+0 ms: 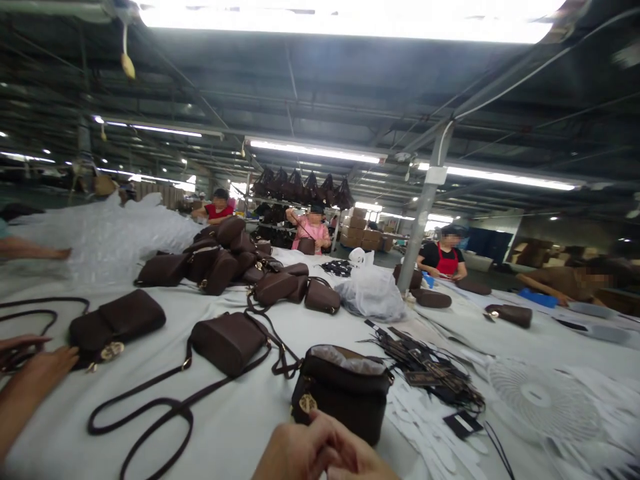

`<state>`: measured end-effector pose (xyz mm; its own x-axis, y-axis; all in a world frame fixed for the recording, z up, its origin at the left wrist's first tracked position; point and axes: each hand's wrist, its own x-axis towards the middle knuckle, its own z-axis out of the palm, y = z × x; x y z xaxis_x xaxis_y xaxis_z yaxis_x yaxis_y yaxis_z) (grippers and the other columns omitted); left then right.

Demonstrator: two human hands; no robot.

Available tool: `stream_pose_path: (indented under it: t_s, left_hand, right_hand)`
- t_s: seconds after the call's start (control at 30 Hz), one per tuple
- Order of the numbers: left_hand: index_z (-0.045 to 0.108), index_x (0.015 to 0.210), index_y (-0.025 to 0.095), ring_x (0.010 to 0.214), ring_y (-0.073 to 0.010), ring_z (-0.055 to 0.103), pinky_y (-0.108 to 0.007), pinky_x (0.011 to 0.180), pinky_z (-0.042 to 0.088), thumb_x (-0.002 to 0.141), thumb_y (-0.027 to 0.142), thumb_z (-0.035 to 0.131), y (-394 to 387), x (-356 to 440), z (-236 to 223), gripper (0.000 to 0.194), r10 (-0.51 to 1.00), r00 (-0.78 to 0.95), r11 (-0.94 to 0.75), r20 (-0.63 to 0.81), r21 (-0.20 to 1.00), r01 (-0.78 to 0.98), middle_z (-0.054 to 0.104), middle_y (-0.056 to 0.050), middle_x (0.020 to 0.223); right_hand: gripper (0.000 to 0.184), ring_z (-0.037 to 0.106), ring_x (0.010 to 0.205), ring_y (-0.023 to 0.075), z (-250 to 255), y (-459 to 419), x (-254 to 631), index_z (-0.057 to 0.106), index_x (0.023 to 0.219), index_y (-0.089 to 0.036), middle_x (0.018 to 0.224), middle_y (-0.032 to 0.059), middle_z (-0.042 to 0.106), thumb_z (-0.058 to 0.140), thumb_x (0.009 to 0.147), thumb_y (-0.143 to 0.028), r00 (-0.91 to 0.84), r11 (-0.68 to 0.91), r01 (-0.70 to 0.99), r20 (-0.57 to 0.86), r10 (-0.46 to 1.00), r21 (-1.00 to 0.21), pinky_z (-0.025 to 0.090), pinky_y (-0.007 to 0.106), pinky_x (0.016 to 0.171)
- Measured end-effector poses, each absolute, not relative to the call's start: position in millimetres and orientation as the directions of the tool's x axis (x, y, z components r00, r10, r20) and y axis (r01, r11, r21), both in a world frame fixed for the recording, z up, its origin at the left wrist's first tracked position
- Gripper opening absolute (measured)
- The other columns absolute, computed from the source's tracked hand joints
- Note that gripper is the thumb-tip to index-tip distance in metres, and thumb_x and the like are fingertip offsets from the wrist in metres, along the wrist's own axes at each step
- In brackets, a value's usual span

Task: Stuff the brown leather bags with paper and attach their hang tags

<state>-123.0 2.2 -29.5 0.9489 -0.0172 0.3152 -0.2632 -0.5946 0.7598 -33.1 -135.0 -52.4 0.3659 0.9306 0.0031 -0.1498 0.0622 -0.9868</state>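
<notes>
At the bottom edge my left hand (287, 451) and my right hand (357, 455) meet with curled fingers, both closed. What they hold, if anything, is hidden between them. Right behind them stands an open dark brown handbag (345, 407), upright, with a gold round charm (307, 403) on its front. Clear plastic stuffing (345, 360) shows in its mouth. To the left, another brown handbag (230, 342) lies with its long strap (173, 403) looped over the white cloth.
At left a co-worker's hands (37, 373) are by a brown bag (120, 323). A heap of bags (225, 257), clear plastic bags (373, 293), black hang tags (425, 367), white paper pieces (420, 427) and a white fan (543, 397) share the table. A metal post (425, 207) rises behind.
</notes>
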Motion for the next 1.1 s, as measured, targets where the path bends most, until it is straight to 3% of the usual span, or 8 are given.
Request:
stream_pose_path:
  t_s: [0.07, 0.17, 0.3, 0.43, 0.57, 0.73, 1.0, 1.1]
  left_hand:
    - [0.055, 0.082, 0.023, 0.066, -0.0158, 0.058, -0.024, 0.06, 0.036, 0.093, 0.034, 0.038, 5.8, -131.2, -26.3, 0.023, 0.057, 0.948, -0.557, 0.314, 0.797, -0.231, 0.064, -0.003, 0.074]
    - [0.05, 0.079, 0.021, 0.062, -0.0129, 0.05, -0.023, 0.06, 0.035, 0.093, 0.032, 0.037, 7.8, -137.7, -22.5, 0.022, 0.113, 0.954, -0.447, 0.278, 0.871, -0.201, 0.055, 0.0, 0.068]
    - [0.049, 0.081, 0.02, 0.057, -0.0105, 0.042, -0.021, 0.057, 0.035, 0.089, 0.03, 0.043, 13.5, -126.2, -30.6, 0.014, 0.197, 0.95, -0.195, 0.242, 0.959, -0.204, 0.044, 0.005, 0.061]
    - [0.056, 0.085, 0.018, 0.073, -0.0153, 0.054, -0.026, 0.071, 0.044, 0.087, 0.034, 0.044, 30.8, -97.8, -55.0, 0.021, 0.433, 0.877, -0.168, 0.209, 0.974, -0.149, 0.058, -0.002, 0.075]
    - [0.065, 0.107, 0.014, 0.107, -0.0245, 0.058, -0.036, 0.098, 0.041, 0.089, 0.037, 0.039, 41.6, -75.4, -82.0, 0.039, 0.504, 0.845, -0.296, 0.178, 0.955, -0.025, 0.065, -0.012, 0.111]
    - [0.05, 0.136, 0.013, 0.132, -0.0252, 0.044, -0.038, 0.114, 0.029, 0.091, 0.041, 0.041, 35.2, -56.5, -97.4, 0.054, 0.468, 0.843, -0.295, 0.264, 0.946, -0.133, 0.05, -0.012, 0.141]
    - [0.039, 0.143, 0.014, 0.131, -0.0241, 0.044, -0.039, 0.112, 0.032, 0.091, 0.039, 0.042, 41.5, -10.8, -103.6, 0.058, 0.48, 0.856, -0.061, 0.191, 0.981, -0.184, 0.05, -0.011, 0.141]
    - [0.053, 0.132, 0.017, 0.117, -0.0243, 0.054, -0.038, 0.106, 0.038, 0.088, 0.036, 0.045, 46.0, 0.7, -105.0, 0.048, 0.495, 0.84, -0.088, 0.223, 0.974, -0.207, 0.062, -0.009, 0.124]
  right_hand:
    - [0.059, 0.042, 0.044, 0.0049, -42.5, -133.2, -37.8, 0.061, 0.109, -0.024, 0.081, -0.0014, 0.058, 0.076, 0.064, -0.059, 0.383, -0.011, -0.096, -0.048, 0.923, -0.995, 0.036, 0.02, 0.045]
    - [0.026, 0.041, 0.049, 0.0071, -26.0, -134.3, -36.6, 0.062, 0.082, -0.019, 0.07, -0.003, 0.055, 0.065, 0.079, -0.045, 0.519, -0.125, 0.236, 0.017, 0.855, -0.964, 0.035, 0.021, 0.049]
    - [0.024, 0.052, 0.066, 0.0136, -4.5, -132.1, -24.9, 0.061, 0.069, -0.019, 0.067, -0.0012, 0.059, 0.057, 0.086, -0.035, 0.507, -0.223, 0.615, 0.163, 0.846, -0.757, 0.039, 0.024, 0.061]
    - [0.021, 0.055, 0.069, 0.0147, 28.4, -124.2, -6.2, 0.062, 0.073, -0.02, 0.073, 0.0001, 0.063, 0.054, 0.089, -0.031, 0.382, -0.208, 0.821, 0.241, 0.892, -0.532, 0.038, 0.025, 0.065]
    - [0.021, 0.054, 0.067, 0.0141, 62.6, -109.9, 15.8, 0.06, 0.075, -0.02, 0.071, 0.0001, 0.061, 0.05, 0.091, -0.03, 0.314, -0.171, 0.888, 0.291, 0.904, -0.427, 0.04, 0.024, 0.064]
    - [0.021, 0.056, 0.074, 0.0138, 83.0, -79.9, 43.3, 0.061, 0.079, -0.019, 0.089, 0.0038, 0.061, 0.045, 0.092, -0.024, 0.201, -0.15, 0.969, 0.27, 0.942, -0.196, 0.041, 0.023, 0.069]
    - [0.019, 0.061, 0.083, 0.0171, 62.9, -41.3, 71.8, 0.066, 0.083, -0.018, 0.088, 0.0069, 0.067, 0.048, 0.089, -0.018, 0.372, -0.368, 0.922, -0.018, 0.928, 0.123, 0.036, 0.024, 0.065]
    - [0.023, 0.063, 0.083, 0.0178, 61.0, -39.9, 72.7, 0.067, 0.087, -0.019, 0.092, 0.0069, 0.067, 0.045, 0.091, -0.02, 0.422, -0.413, 0.888, -0.004, 0.906, 0.205, 0.037, 0.025, 0.062]
